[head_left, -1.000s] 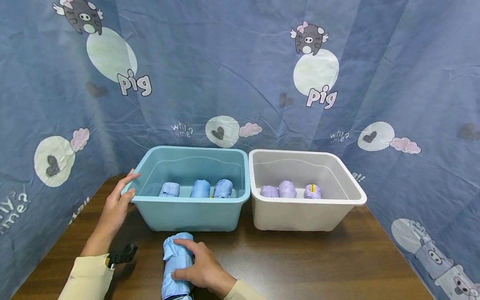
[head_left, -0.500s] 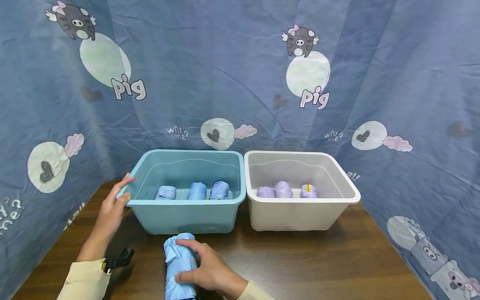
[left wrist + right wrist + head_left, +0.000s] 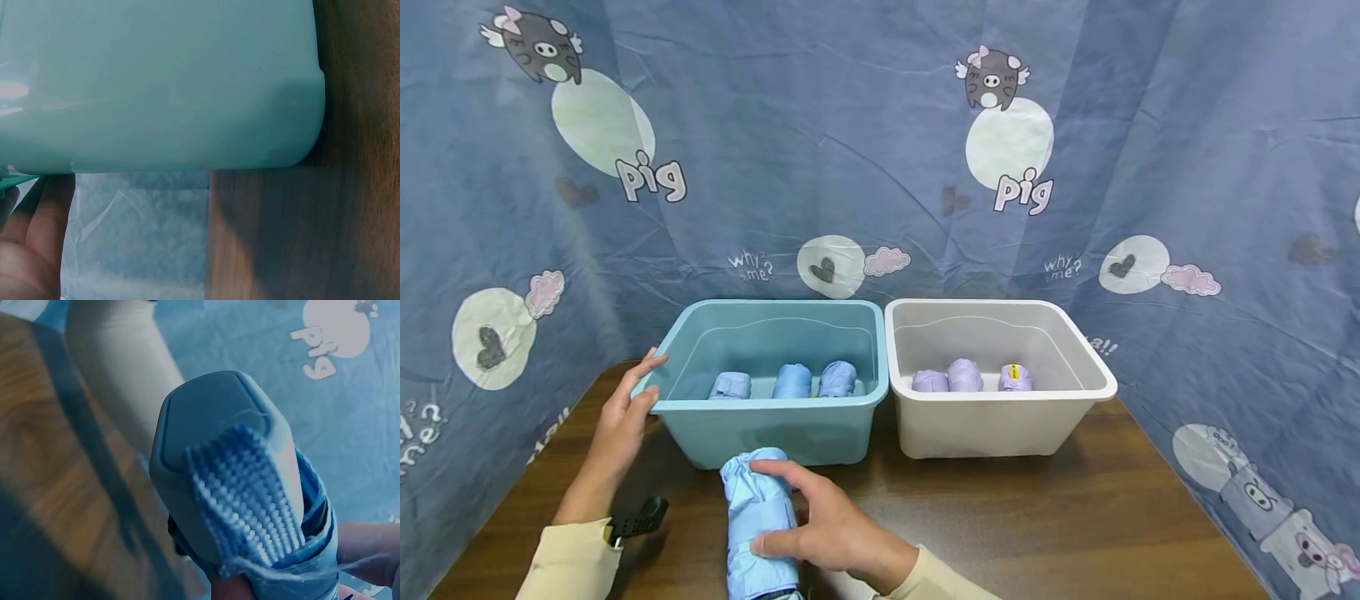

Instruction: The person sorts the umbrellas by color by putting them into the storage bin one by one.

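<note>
My right hand [image 3: 831, 525] grips a light blue folded umbrella [image 3: 760, 521], thumb on its near part and fingers round its far end. In the right wrist view the umbrella's pale handle [image 3: 212, 419] and woven wrist strap [image 3: 240, 494] face the camera. My left hand [image 3: 625, 412] holds the left front corner of the teal bin [image 3: 775, 429] at its rim; in the left wrist view its fingers [image 3: 47, 231] reach up under that rim. Inside the teal bin stand several blue rolled umbrellas [image 3: 792, 382].
Right beside the teal bin stands a white bin [image 3: 1000, 425] holding several lilac rolled umbrellas [image 3: 965, 376]. Both bins sit at the back of a brown wooden table [image 3: 1060, 517], against a blue printed cloth [image 3: 865, 150].
The umbrella has risen a little toward the teal bin with my right hand round it. My left hand stays at the bin's corner. The head view has shifted slightly.
</note>
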Available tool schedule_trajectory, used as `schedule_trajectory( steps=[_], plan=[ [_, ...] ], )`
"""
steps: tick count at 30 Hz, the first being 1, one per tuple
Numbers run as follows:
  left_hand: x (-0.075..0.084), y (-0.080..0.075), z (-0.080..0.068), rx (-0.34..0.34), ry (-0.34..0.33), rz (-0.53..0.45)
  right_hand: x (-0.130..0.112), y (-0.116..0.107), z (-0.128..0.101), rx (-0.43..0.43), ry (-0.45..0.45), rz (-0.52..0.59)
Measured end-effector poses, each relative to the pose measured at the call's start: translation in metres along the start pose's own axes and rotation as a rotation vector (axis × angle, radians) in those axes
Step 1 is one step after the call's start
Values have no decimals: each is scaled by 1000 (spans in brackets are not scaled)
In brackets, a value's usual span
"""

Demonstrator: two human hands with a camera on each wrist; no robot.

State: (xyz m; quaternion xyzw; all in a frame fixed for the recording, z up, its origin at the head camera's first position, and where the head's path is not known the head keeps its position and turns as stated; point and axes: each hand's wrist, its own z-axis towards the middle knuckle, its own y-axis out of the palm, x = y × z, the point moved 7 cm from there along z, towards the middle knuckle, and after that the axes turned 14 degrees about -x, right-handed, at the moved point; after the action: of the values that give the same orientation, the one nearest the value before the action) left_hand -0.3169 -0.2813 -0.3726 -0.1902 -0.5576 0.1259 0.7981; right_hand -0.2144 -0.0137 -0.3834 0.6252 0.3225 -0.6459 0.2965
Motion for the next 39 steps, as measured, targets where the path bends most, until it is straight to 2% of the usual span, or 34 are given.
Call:
schedule_trajectory(
  steps=[7, 15, 20, 23, 28, 39],
  plan=[
    [-2, -1, -1, 14, 12, 10, -24, -5, -4, -29, -48, 39],
    [-1, -3, -1, 41, 18, 18, -38, -8, -8, -21, -26, 55],
    [0, -4, -1, 40, 31, 16, -47, -10, -4, -27, -41, 182],
    [-1, -5, -2, 32, 26, 21, -51, -14, 0, -4, -43, 264],
    [-5, -3, -6, 10, 11, 21, -58, -25, 6, 89, -40, 302],
    [-2, -2, -1, -6, 6, 23, -75, -50, 29, 175, -47, 278]
  ],
)
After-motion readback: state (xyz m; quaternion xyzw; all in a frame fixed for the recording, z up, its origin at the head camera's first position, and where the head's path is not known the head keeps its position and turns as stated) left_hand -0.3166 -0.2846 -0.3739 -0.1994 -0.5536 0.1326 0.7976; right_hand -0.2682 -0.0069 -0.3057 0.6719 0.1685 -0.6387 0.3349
